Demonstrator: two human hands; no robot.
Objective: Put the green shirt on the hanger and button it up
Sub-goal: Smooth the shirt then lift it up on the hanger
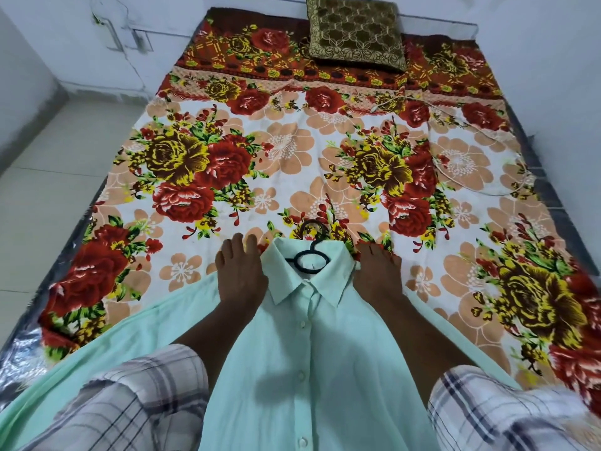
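Head view: green shirt (312, 353) lies front closed at 6 o'clock on the floral bedsheet (292, 151), with the black hanger (309, 260) hook pointing toward 12. My left hand (242, 275) and right hand (379, 275) press flat on its shoulders, fingers straight, gripping nothing. Flat sheet stretches to the cushion (356, 30) at 12, and the floor (48, 190) borders the bed at 9.
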